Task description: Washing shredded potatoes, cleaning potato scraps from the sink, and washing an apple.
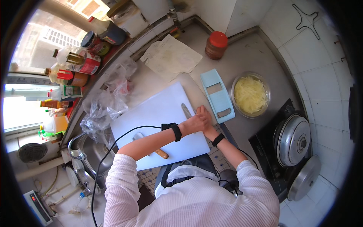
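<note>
Near the right edge of a white cutting board (158, 105), my left hand (195, 123) rests against my right hand (208, 122), their fingers overlapping. Whether either one grips something is hidden. A grey metal utensil with a patterned surface (186, 110) lies on the board just beyond them, partly covered. Under my left forearm is a knife with a wooden handle (161, 153) and a broad blade (138, 136). A light blue slicer (219, 99) sits beside the hands on the right. Past it, a clear bowl (249, 116) holds pale yellow shreds (251, 95), perhaps potato.
Crumpled plastic bags (105, 105) lie left of the board, near a sink (97, 153). Paper sheets (173, 56) and a red-lidded jar (216, 45) stand farther back. A lidded pan (295, 140) occupies the cooktop (262, 147). A black cable (97, 173) trails from my left wrist.
</note>
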The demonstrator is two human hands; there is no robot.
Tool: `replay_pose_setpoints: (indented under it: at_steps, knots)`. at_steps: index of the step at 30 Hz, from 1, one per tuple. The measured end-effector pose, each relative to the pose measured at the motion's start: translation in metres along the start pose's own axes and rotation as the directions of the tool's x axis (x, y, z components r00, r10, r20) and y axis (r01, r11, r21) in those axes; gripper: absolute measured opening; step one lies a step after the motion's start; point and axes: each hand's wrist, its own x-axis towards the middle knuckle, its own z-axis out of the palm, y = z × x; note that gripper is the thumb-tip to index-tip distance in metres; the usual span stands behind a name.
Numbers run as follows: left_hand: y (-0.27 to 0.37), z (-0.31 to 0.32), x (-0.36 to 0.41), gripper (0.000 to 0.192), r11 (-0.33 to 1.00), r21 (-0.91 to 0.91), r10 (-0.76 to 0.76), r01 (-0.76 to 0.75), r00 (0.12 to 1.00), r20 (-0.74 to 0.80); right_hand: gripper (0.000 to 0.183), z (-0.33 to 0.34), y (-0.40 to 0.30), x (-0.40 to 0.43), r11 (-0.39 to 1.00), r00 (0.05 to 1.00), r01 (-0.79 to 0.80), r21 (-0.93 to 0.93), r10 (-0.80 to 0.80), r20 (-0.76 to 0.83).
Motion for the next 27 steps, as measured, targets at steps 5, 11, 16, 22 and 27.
replay_pose_setpoints:
  at_steps: [5,11,16,22,27]
  knots:
    - [-0.002,-0.007,-0.001,0.024,1.000,0.010,0.022,-0.022,0.998,-0.052,0.014,-0.004,0.007,-0.026,0.966,0.975,-0.210,0.151,0.196,0.104]
    - [-0.005,0.002,0.000,0.016,0.997,-0.073,-0.034,0.031,0.999,-0.037,0.014,-0.056,0.011,-0.071,0.985,0.957,-0.144,-0.095,0.163,0.239]
    - [-0.011,0.010,0.006,0.011,1.000,0.009,0.029,-0.029,0.999,0.028,0.016,-0.106,0.033,-0.109,0.943,0.895,-0.333,-0.004,0.317,0.314]
    - [-0.010,0.048,0.010,0.015,1.000,0.013,0.013,-0.014,1.000,0.028,0.024,-0.137,0.038,-0.079,0.853,0.925,-0.353,0.386,0.254,0.284]
    - [-0.001,0.049,0.012,0.016,0.997,0.025,-0.072,0.071,0.996,0.055,0.022,-0.108,0.047,-0.057,0.799,0.925,-0.362,0.481,0.242,0.294]
